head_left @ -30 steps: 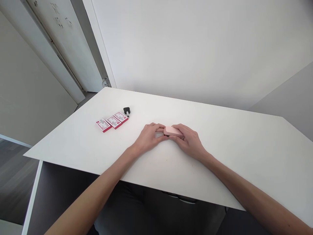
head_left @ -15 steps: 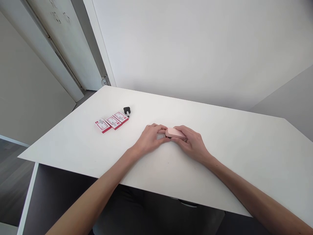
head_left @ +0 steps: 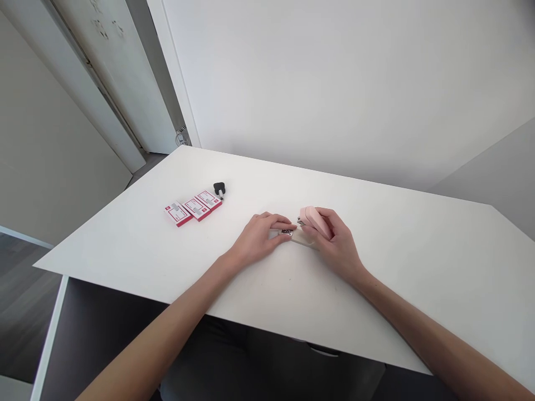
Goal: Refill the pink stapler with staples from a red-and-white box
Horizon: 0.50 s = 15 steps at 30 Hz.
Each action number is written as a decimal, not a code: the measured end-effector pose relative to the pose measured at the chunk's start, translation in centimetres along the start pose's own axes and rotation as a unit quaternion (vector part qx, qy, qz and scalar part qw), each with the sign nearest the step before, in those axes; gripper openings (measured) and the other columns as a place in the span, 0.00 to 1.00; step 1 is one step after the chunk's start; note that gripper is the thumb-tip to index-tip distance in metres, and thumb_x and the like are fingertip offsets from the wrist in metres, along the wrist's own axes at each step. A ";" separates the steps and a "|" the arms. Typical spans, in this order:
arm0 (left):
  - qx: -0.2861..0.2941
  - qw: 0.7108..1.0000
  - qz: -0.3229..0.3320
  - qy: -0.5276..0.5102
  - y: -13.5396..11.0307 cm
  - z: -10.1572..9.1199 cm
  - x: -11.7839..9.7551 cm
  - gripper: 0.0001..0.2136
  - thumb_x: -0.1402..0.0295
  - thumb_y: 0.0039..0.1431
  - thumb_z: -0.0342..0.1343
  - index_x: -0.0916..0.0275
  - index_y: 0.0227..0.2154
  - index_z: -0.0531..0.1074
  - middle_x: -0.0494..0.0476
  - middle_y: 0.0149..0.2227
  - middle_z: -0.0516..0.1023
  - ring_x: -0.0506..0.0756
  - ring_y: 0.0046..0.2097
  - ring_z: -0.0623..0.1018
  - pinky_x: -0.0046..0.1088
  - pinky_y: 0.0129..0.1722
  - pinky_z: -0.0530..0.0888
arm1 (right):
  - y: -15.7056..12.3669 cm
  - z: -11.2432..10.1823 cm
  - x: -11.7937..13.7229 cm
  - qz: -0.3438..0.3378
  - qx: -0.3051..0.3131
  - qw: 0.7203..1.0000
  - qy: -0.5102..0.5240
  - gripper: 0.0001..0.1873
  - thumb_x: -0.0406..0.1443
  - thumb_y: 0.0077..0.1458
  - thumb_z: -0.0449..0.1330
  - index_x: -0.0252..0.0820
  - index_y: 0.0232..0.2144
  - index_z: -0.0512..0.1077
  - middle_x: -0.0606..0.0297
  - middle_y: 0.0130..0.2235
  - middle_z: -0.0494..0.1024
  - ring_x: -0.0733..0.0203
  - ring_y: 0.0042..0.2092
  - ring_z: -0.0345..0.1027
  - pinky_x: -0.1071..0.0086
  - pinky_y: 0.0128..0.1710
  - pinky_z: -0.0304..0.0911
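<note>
A small pink stapler (head_left: 311, 220) lies on the white table (head_left: 418, 267) between my hands, its top lifted open. My right hand (head_left: 334, 239) is wrapped round the raised pink top and holds it tilted back. My left hand (head_left: 261, 236) rests on the table with its fingers curled, pinching the front end of the stapler's base (head_left: 287, 231). Both forearms reach in from the near edge.
Three red-and-white staple boxes (head_left: 193, 208) lie in a row at the left of the table. A small black staple remover (head_left: 219, 189) sits just behind them. A white wall stands behind the table, and a door is at the far left.
The stapler was closed under both hands; now my right hand has swung its pink top up and back, and the base shows between my hands.
</note>
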<state>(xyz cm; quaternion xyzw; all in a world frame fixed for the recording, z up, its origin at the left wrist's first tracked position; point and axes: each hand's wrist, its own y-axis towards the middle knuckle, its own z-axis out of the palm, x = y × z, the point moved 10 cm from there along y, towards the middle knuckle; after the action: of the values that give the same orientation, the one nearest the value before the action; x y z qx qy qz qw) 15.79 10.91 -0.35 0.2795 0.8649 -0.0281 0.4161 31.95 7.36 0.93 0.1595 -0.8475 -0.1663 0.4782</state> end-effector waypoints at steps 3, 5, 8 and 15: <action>-0.004 1.000 -0.003 -0.006 0.0 -0.1 -0.1 0.13 0.56 0.67 0.62 0.55 0.49 0.77 0.50 0.50 0.87 0.61 0.56 0.80 0.46 0.61 0.71 | 0.0 -1.0 -1.5 0.083 -0.048 0.993 0.070 0.16 0.48 0.66 0.64 0.50 0.51 0.72 0.59 0.47 0.81 0.49 0.49 0.78 0.51 0.49 0.76; -0.008 1.000 -0.003 -0.005 0.0 -0.2 -0.3 0.13 0.56 0.66 0.62 0.54 0.49 0.77 0.49 0.50 0.87 0.61 0.55 0.80 0.46 0.61 0.71 | 0.0 -1.4 -2.2 0.120 -0.060 0.987 0.093 0.18 0.48 0.64 0.66 0.50 0.51 0.73 0.59 0.46 0.82 0.50 0.46 0.78 0.52 0.46 0.76; -0.010 1.000 -0.009 -0.002 0.0 -0.3 -0.4 0.12 0.56 0.65 0.62 0.53 0.47 0.78 0.49 0.51 0.87 0.61 0.54 0.80 0.46 0.60 0.72 | 0.3 -1.7 -2.6 0.136 -0.056 0.981 0.129 0.19 0.50 0.63 0.66 0.50 0.51 0.73 0.59 0.45 0.83 0.52 0.44 0.78 0.55 0.43 0.76; -0.029 1.000 0.004 0.009 -0.1 -0.7 -0.9 0.11 0.59 0.64 0.64 0.53 0.47 0.77 0.46 0.49 0.87 0.59 0.52 0.81 0.43 0.59 0.71 | 0.8 -1.7 -2.2 0.140 -0.048 0.966 0.212 0.21 0.56 0.68 0.60 0.49 0.48 0.75 0.58 0.48 0.80 0.53 0.48 0.76 0.60 0.42 0.76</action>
<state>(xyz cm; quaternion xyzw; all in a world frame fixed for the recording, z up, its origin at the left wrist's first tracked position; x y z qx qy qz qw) 15.69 10.57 0.79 0.2711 0.8677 0.0009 0.4166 34.40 8.78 0.47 0.0480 -0.7319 -0.1009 0.6722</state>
